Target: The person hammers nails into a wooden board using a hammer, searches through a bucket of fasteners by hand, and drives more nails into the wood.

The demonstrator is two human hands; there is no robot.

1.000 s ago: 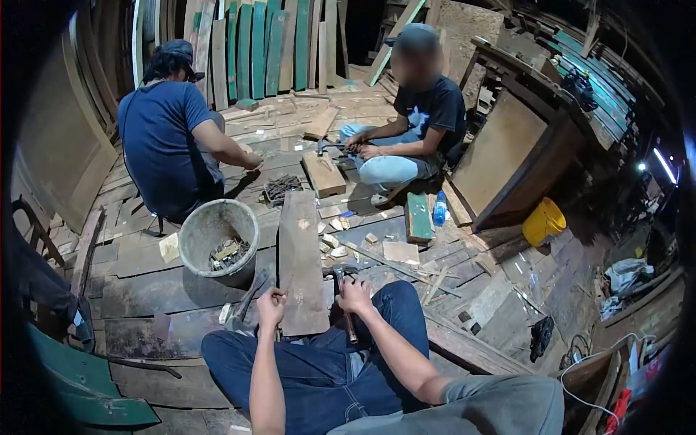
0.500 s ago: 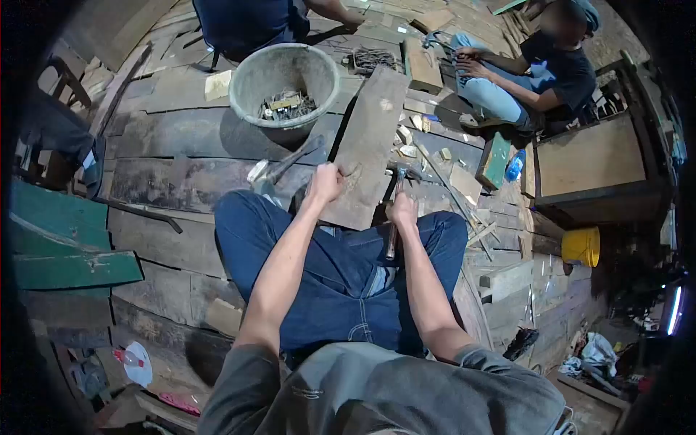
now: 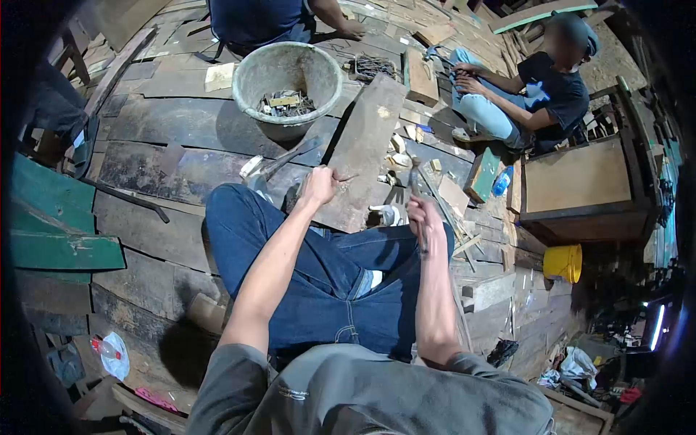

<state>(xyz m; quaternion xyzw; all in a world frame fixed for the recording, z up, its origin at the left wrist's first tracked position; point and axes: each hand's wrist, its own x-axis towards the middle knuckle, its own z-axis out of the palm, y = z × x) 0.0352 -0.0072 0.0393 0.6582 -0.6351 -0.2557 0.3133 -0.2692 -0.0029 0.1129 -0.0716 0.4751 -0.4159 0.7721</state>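
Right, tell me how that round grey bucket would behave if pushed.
The round grey bucket would probably hold its shape, since its sides stand without sagging. The small metallic-looking scraps piled inside may rattle and shift. Flaring upward, it might tip if pushed high.

You wear blue jeans (image 3: 304, 290) with pale stitching and a grey shirt (image 3: 406, 395) bearing a small light mark. Your board (image 3: 366, 141) is grey-brown with a paler patch; your hammer (image 3: 415, 177), blurred, looks dull brown. You face a mottled grey tub (image 3: 261, 80), floor planks (image 3: 167, 232) in blotched greys and browns, and, to your left, green boards (image 3: 65, 250) streaked paler. To your right are a blue bottle (image 3: 502, 181), a yellow bucket (image 3: 563, 262) and a tan panel (image 3: 576, 174) framed in dark brown. One co-worker's shirt (image 3: 257, 18) is navy; another's top (image 3: 536, 94) is black with a pale-blue print.
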